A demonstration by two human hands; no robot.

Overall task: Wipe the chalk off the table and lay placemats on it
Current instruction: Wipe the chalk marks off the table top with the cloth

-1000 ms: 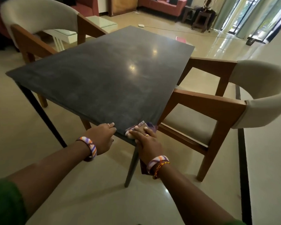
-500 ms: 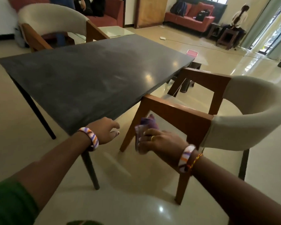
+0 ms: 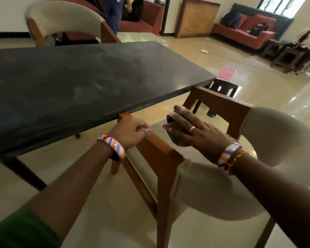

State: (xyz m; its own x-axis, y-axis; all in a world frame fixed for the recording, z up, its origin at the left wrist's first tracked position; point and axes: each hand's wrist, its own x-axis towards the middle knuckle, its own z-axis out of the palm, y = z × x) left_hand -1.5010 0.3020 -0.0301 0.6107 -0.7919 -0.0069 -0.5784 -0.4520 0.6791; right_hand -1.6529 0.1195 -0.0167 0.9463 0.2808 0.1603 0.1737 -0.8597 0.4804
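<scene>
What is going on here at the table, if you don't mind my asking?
A person is between steps of cleaning the dark table, which shows faint pale chalk smears. Their right hand holds a purple cloth off the tabletop, above the seat of the beige chair. Their left hand grips that chair's wooden armrest beside the table edge. No placemats are on the table yet.

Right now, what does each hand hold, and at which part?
The right hand holds a folded purple cloth under its fingers. The left hand grips the near wooden armrest of the beige chair, near its front end.
</scene>
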